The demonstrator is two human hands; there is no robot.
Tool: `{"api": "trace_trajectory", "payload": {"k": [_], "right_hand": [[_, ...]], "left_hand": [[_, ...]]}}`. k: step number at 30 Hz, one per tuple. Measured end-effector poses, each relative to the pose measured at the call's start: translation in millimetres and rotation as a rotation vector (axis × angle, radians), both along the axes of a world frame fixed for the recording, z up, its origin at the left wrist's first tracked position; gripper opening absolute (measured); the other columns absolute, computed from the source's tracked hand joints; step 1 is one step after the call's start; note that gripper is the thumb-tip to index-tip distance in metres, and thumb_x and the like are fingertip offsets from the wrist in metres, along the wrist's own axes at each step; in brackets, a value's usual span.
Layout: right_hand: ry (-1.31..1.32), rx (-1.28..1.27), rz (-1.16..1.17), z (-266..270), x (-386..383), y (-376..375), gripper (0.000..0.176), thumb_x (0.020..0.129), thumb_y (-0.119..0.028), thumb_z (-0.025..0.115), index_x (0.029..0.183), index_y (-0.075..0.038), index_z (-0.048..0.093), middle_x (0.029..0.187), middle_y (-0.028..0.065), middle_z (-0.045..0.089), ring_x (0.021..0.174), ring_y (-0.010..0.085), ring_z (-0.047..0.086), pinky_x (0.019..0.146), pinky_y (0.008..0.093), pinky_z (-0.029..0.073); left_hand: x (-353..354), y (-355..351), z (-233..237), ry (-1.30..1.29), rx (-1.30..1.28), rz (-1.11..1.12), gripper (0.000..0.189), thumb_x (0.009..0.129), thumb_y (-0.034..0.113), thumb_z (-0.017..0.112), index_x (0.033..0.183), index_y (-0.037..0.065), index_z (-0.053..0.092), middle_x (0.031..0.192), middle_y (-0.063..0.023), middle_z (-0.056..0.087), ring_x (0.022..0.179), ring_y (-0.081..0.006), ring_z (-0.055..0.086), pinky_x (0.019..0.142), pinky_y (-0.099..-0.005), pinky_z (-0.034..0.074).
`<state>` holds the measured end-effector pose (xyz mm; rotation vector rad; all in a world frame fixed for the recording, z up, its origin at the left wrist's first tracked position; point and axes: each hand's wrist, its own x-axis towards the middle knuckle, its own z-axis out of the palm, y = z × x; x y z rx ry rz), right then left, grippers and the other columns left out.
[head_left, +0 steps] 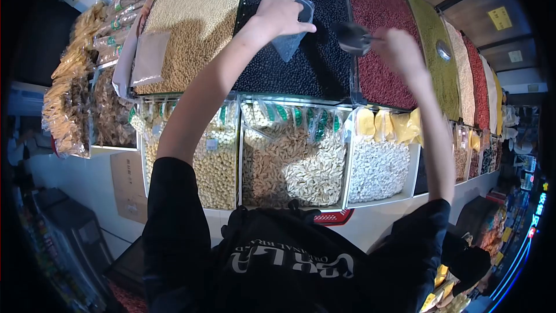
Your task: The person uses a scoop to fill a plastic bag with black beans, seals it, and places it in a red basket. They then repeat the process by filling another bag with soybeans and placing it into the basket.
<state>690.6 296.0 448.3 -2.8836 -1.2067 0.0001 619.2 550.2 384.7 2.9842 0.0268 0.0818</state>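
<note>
My left hand [280, 16] is closed on a clear plastic bag [288, 45], whose pointed lower end hangs over the bin of black beans [272, 75]. A few dark beans seem to show through the plastic. In my right hand [401, 52] is the handle of a scoop [352, 38], blurred by motion. The scoop's dark bowl points left, over the edge between the black beans and the red beans [377, 8]. A gap separates scoop and bag.
Pale yellow soybeans [197, 0] fill the bin on the left, with a flat plastic packet [152, 58] on them. Right of the red beans are green beans [428, 23] holding a round metal object [443, 50]. Dried goods [315, 179] fill the lower bins.
</note>
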Motion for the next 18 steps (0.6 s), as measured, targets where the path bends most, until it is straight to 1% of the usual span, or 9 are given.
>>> {"api": "trace_trajectory", "payload": {"k": [2, 4, 6, 8, 10, 13, 14, 17, 18], "right_hand": [[-0.112, -0.333, -0.046, -68.0, -12.6, 13.9, 0.01, 0.081, -0.006, 0.057, 0.088, -0.003, 0.064, 0.081, 0.0148, 0.066, 0.075, 0.0262, 0.067, 0.068, 0.0344, 0.055], [-0.217, -0.216, 0.056, -144.1, -15.7, 14.3, 0.024, 0.078, -0.004, 0.057, 0.102, -0.003, 0.055, 0.087, 0.0142, 0.064, 0.081, 0.0259, 0.065, 0.066, 0.0352, 0.054], [-0.112, -0.077, -0.001, -172.0, -16.0, 9.2, 0.024, 0.082, -0.011, 0.058, 0.104, -0.002, 0.052, 0.089, 0.0163, 0.062, 0.084, 0.0305, 0.064, 0.07, 0.0384, 0.054], [0.007, 0.07, -0.052, -167.2, -30.9, -5.7, 0.029, 0.084, -0.016, 0.059, 0.108, -0.002, 0.05, 0.092, 0.0191, 0.061, 0.085, 0.0338, 0.063, 0.074, 0.0405, 0.053], [0.028, 0.165, -0.064, -148.2, -38.9, -23.4, 0.036, 0.084, -0.018, 0.06, 0.114, -0.003, 0.049, 0.096, 0.0216, 0.059, 0.086, 0.0366, 0.062, 0.077, 0.0421, 0.052], [0.22, 0.342, -0.06, -116.3, -48.2, -46.9, 0.046, 0.083, -0.017, 0.061, 0.125, -0.006, 0.044, 0.103, 0.0236, 0.057, 0.091, 0.0376, 0.061, 0.079, 0.042, 0.05], [0.302, 0.378, -0.082, -96.5, -55.4, -51.0, 0.052, 0.083, -0.01, 0.06, 0.131, -0.009, 0.041, 0.105, 0.0221, 0.058, 0.093, 0.0364, 0.061, 0.08, 0.0419, 0.05], [0.284, 0.572, 0.012, -49.8, -72.4, -60.9, 0.051, 0.083, -0.006, 0.059, 0.131, -0.012, 0.042, 0.105, 0.0198, 0.057, 0.092, 0.0342, 0.061, 0.081, 0.0413, 0.049], [0.307, 0.587, 0.034, -30.8, -79.7, -62.6, 0.054, 0.083, -0.004, 0.057, 0.133, -0.017, 0.04, 0.108, 0.0183, 0.056, 0.096, 0.0321, 0.06, 0.082, 0.0407, 0.049]], "left_hand": [[-3.3, -19.2, 4.5, 0.075, 0.096, -0.001, 0.056, 0.073, 0.053, 0.066, 0.1, 0.005, 0.066, 0.102, -0.0147, 0.064, 0.093, -0.0263, 0.064, 0.078, -0.0382, 0.051], [-1.7, -26.0, -24.1, -0.042, 0.14, -0.057, 0.03, 0.079, 0.033, 0.065, 0.089, 0.005, 0.066, 0.085, -0.013, 0.067, 0.079, -0.0268, 0.067, 0.071, -0.0379, 0.053], [5.1, -23.4, -30.8, -0.147, 0.107, -0.042, 0.015, 0.081, 0.019, 0.061, 0.084, 0.005, 0.065, 0.078, -0.0138, 0.067, 0.075, -0.0273, 0.067, 0.069, -0.0381, 0.053], [1.7, -16.7, -22.4, -0.226, -0.005, -0.015, 0.009, 0.082, 0.01, 0.058, 0.081, 0.004, 0.065, 0.075, -0.0151, 0.066, 0.073, -0.0276, 0.067, 0.068, -0.0389, 0.053], [-0.5, -6.3, -7.8, -0.24, -0.037, -0.016, 0.011, 0.084, 0.01, 0.055, 0.082, 0.003, 0.064, 0.077, -0.0168, 0.065, 0.076, -0.0299, 0.065, 0.069, -0.0399, 0.051], [-13.5, 0.5, 26.3, -0.261, -0.103, -0.067, 0.012, 0.085, 0.011, 0.055, 0.083, 0.001, 0.061, 0.082, -0.0166, 0.063, 0.078, -0.0313, 0.063, 0.071, -0.0403, 0.048], [-21.4, -0.7, 39.2, -0.247, -0.135, -0.093, 0.012, 0.085, 0.011, 0.055, 0.083, 0.0, 0.06, 0.084, -0.0164, 0.062, 0.079, -0.0315, 0.062, 0.071, -0.0403, 0.047], [-50.8, -10.8, 72.6, -0.351, -0.224, -0.294, 0.01, 0.081, 0.009, 0.058, 0.081, -0.001, 0.059, 0.081, -0.0146, 0.059, 0.077, -0.03, 0.061, 0.071, -0.0374, 0.048], [-62.3, -17.2, 84.8, -0.387, -0.139, -0.419, 0.014, 0.084, 0.012, 0.056, 0.082, -0.002, 0.056, 0.08, -0.0134, 0.055, 0.073, -0.0298, 0.057, 0.069, -0.037, 0.046]]}}
